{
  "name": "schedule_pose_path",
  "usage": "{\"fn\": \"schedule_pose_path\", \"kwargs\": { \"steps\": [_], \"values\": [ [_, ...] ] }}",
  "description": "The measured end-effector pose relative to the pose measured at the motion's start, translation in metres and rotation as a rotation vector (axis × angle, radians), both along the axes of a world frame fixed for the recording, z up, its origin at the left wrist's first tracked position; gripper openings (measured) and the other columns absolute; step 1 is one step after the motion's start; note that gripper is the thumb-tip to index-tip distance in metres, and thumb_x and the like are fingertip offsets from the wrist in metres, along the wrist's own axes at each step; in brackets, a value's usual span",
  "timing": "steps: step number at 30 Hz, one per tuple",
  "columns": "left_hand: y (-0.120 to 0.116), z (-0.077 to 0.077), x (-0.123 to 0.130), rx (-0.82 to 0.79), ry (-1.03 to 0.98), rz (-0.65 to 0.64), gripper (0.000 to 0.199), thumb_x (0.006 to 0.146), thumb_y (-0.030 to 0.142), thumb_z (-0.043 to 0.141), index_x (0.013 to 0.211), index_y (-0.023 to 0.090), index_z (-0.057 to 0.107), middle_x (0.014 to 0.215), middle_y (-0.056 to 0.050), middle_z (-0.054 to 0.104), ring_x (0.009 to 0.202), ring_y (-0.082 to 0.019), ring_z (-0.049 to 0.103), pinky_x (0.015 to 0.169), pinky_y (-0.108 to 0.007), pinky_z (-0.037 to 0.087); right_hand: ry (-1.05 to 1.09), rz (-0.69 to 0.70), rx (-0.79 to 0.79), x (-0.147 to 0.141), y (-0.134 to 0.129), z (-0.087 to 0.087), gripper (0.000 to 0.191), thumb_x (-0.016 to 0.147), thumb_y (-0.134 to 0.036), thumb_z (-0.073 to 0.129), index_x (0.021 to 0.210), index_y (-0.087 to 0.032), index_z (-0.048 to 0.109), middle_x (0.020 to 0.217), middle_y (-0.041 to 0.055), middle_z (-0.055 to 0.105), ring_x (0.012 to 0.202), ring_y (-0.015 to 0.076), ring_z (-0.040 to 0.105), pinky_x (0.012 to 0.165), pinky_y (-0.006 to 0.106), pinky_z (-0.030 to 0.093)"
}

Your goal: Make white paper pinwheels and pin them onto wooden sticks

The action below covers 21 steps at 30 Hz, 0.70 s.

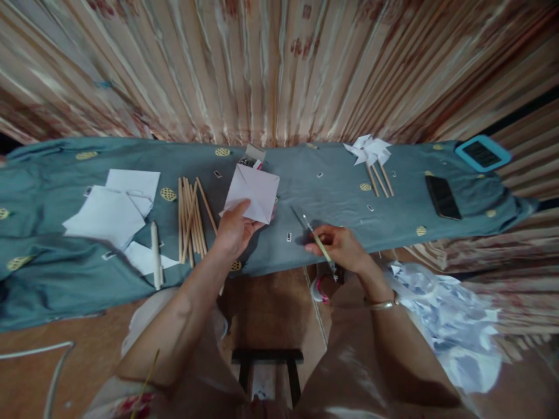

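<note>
My left hand (238, 230) grips a square of white paper (257, 189) by its lower edge, thumb on top; crease or cut lines run in from its corners. Between the fingers of my right hand (336, 244) is a thin pen-like tool (321, 244), its metal tip pointing up and left, away from the paper. Just behind the paper stands a small open box (254, 154), partly hidden. Several wooden sticks (190, 221) lie left of my left hand. Farther left are loose white sheets (109, 215) and a white cutter-like tool (155, 253).
Paper pinwheels on sticks (369, 151) lie at the back right of the cloth-covered table (305, 169). A black phone (443, 198) and a blue-framed device (483, 152) are farther right. White paper pieces (449, 320) fill a bag below the right side. Curtains hang behind.
</note>
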<state>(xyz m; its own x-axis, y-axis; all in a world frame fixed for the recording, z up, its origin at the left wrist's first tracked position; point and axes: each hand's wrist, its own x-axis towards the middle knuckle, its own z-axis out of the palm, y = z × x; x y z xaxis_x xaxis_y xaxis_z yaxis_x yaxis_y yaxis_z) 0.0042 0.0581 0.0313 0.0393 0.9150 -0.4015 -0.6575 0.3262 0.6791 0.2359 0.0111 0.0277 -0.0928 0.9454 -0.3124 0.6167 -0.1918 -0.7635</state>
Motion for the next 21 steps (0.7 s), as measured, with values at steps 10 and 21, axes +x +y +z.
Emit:
{"fn": "schedule_pose_path", "kwargs": {
  "steps": [10, 21],
  "values": [
    [-0.029, -0.007, 0.039, -0.142, -0.065, -0.353, 0.023, 0.090, 0.011, 0.055, 0.112, 0.007, 0.063, 0.098, -0.016, 0.077, 0.089, -0.029, 0.076, 0.095, -0.054, 0.056, -0.820, -0.149, 0.233, -0.001, 0.018, 0.007, 0.045, 0.089, -0.035, 0.065, 0.125, -0.008, 0.058, 0.096, 0.0224, 0.076, 0.095, 0.0364, 0.073, 0.077, 0.038, 0.050],
    [-0.063, -0.023, 0.016, -0.153, -0.102, -0.557, 0.010, 0.088, 0.019, 0.065, 0.083, 0.011, 0.063, 0.105, -0.018, 0.076, 0.098, -0.031, 0.075, 0.089, -0.043, 0.060, -0.800, -0.096, 0.346, 0.002, 0.039, 0.000, 0.031, 0.088, -0.032, 0.065, 0.113, -0.014, 0.066, 0.100, 0.0148, 0.077, 0.093, 0.0290, 0.072, 0.078, 0.034, 0.050]
  ]
}}
